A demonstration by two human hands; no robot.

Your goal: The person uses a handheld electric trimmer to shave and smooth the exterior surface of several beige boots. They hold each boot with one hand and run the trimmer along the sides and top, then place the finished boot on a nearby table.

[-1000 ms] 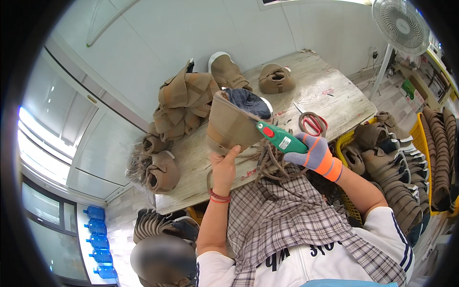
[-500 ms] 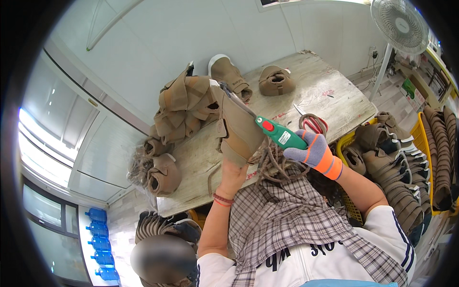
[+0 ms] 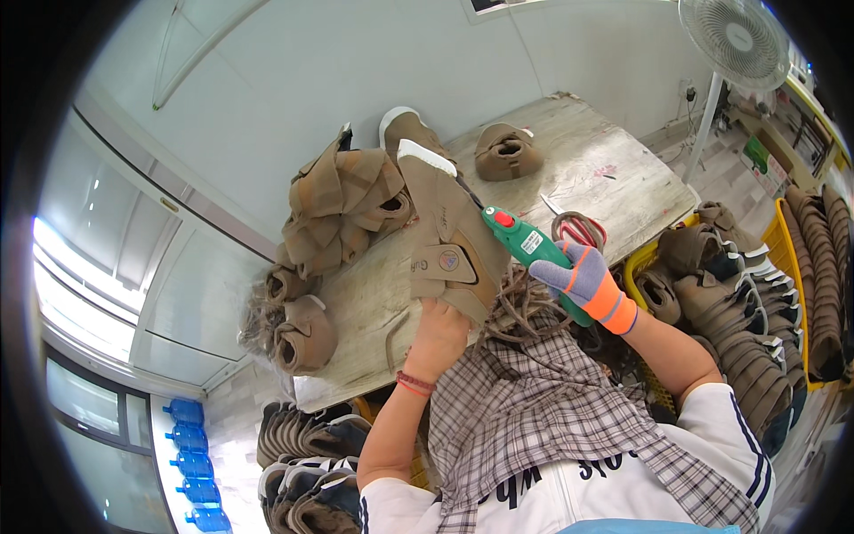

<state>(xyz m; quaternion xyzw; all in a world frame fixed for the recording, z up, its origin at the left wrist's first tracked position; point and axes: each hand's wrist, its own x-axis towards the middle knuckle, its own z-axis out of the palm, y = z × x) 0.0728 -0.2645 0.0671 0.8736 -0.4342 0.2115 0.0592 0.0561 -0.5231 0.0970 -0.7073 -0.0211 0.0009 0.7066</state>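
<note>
My bare left hand (image 3: 438, 343) grips a brown shoe upper (image 3: 458, 214) at its lower end and holds it up over the table. The upper has a strap with a round badge and a white edge at its far end; some of my fingers are hidden behind the material. My right hand (image 3: 587, 280), in a grey and orange glove, is closed round a green handheld power tool (image 3: 520, 236) with a red button. The tool's tip is at the right edge of the upper; whether it touches cannot be made out. Brown cord-like strips (image 3: 525, 307) lie below the tool.
Scissors with red handles (image 3: 580, 230) lie on the worn table (image 3: 614, 147). Piled brown uppers (image 3: 342, 200) stand at its left, and a single upper (image 3: 509, 153) farther back. Yellow crates (image 3: 792, 258) of uppers are on the right; a fan (image 3: 737, 40) stands behind.
My left hand has turned the upper, so its strap, badge and white edge now show. The green tool has shifted slightly and tilts more steeply. Stacked uppers at lower left are now uncovered.
</note>
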